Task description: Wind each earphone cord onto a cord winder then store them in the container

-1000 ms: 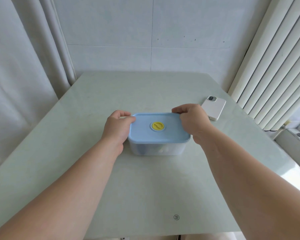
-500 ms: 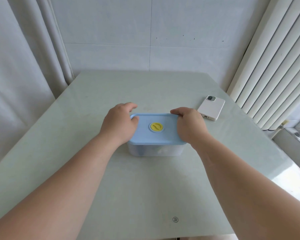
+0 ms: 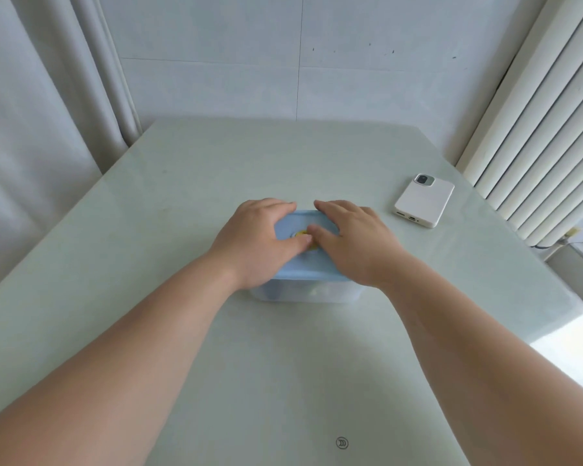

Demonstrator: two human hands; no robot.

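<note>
Centre of the frame: clear container (image 3: 303, 295) standing on pale green table (image 3: 283, 381), blue lid (image 3: 312, 274) seated on top; contents behind the clear wall too blurred to tell; left hand (image 3: 258, 243) laid palm-down on the left half of the lid, fingers (image 3: 273, 206) together and nearly straight, tips reaching the lid's far edge, thumb stretched toward the middle; right hand (image 3: 354, 242) likewise on the right half, fingers (image 3: 337, 208) side by side, lightly bent, tips also at the far edge; nothing pinched or clasped, both palms resting flat; thumbs meeting over yellow knob (image 3: 299, 234) at the lid's centre, only a sliver of it visible; right of centre, well apart from the container: white phone (image 3: 424, 201) lying face-down, camera end toward the top of the frame; lower middle: small round mark (image 3: 342, 442) on the tabletop; left edge: pale curtain (image 3: 37, 129); right edge: vertical blinds (image 3: 535, 129); top: tiled wall (image 3: 350, 79).
</note>
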